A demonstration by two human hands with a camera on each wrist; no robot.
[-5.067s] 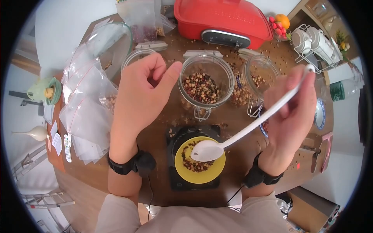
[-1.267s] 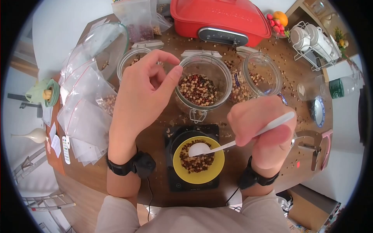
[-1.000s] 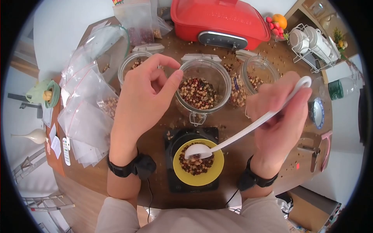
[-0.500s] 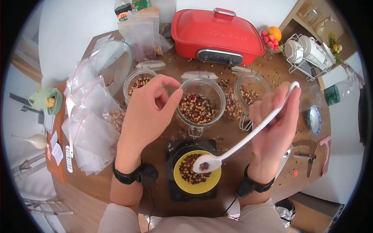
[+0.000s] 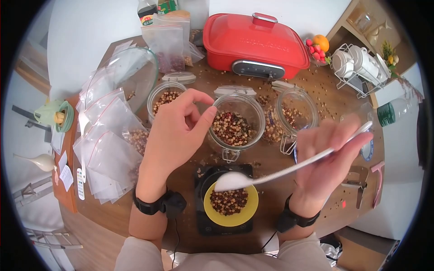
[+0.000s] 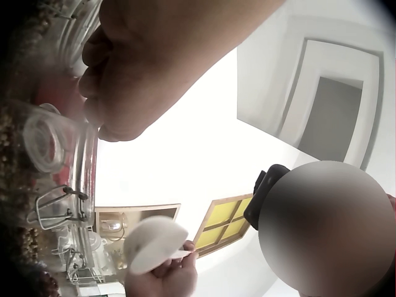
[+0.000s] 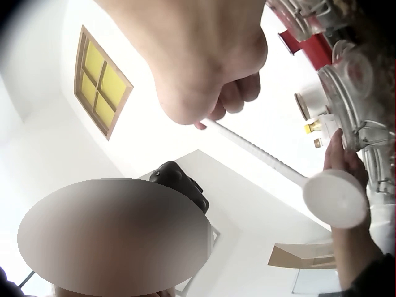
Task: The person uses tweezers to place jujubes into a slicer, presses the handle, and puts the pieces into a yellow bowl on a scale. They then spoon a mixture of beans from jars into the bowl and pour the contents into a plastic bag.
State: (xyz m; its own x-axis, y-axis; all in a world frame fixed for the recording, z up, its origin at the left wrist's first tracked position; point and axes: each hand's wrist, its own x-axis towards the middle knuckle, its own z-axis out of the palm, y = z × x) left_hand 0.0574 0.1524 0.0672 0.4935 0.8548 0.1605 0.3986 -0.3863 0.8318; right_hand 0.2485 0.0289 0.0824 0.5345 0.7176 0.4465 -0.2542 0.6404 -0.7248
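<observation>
My right hand grips the handle of a long white spoon. The spoon's bowl is tilted above a small yellow bowl, overlapping its far rim in the head view. Mixed peppercorns lie in the yellow bowl, which rests on a black kitchen scale. In the right wrist view the spoon points away from my fist. My left hand hovers loosely curled, its thumb and index fingertips right at the rim of the middle glass jar, which holds more peppercorns.
Two more open jars of peppercorns flank the middle one: a left jar and a right jar. Plastic zip bags cover the table's left side. Behind stands a red cooker. A cup rack is at back right.
The spoon dipped into the yellow bowl, then came up with a few dark grains half a second ago. Now it is tilted and those grains are out of sight. The left hand stays by the jar.
</observation>
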